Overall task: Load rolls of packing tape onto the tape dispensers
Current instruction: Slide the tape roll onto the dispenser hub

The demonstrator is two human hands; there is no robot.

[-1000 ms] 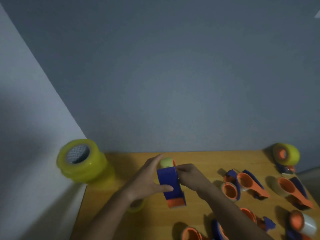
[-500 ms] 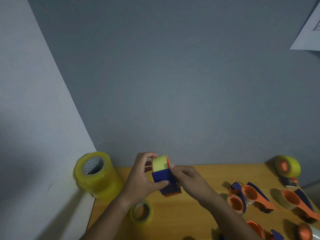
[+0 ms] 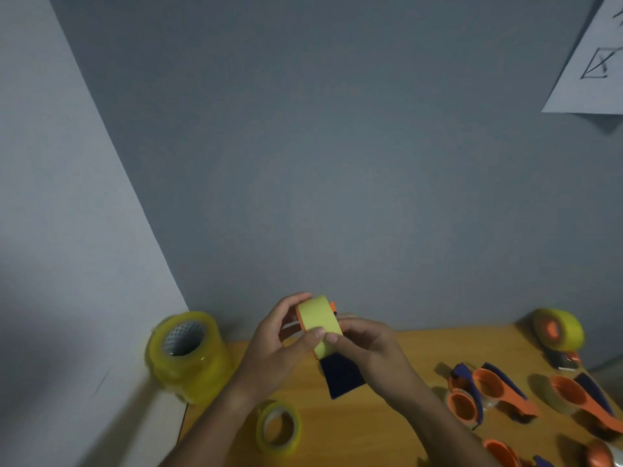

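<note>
Above the wooden table (image 3: 418, 352) I hold a blue and orange tape dispenser (image 3: 342, 375) with a yellow tape roll (image 3: 320, 320) on its orange hub. My left hand (image 3: 276, 348) grips the roll and hub from the left, its thumb pressing the roll's face. From the right, my right hand (image 3: 367, 345) holds the same roll, thumb on the tape next to the left thumb. The dispenser's blue body hangs down below the hands.
A stack of yellow tape rolls (image 3: 187, 355) stands at the table's left corner; a single roll (image 3: 279, 428) lies in front of it. Several empty orange and blue dispensers (image 3: 488, 390) lie at the right. A loaded dispenser (image 3: 559, 332) sits at the back right.
The held dispenser has tipped so the yellow roll faces me and the blue body points down. Both thumbs have come onto the roll's face. The camera has tilted upward.
</note>
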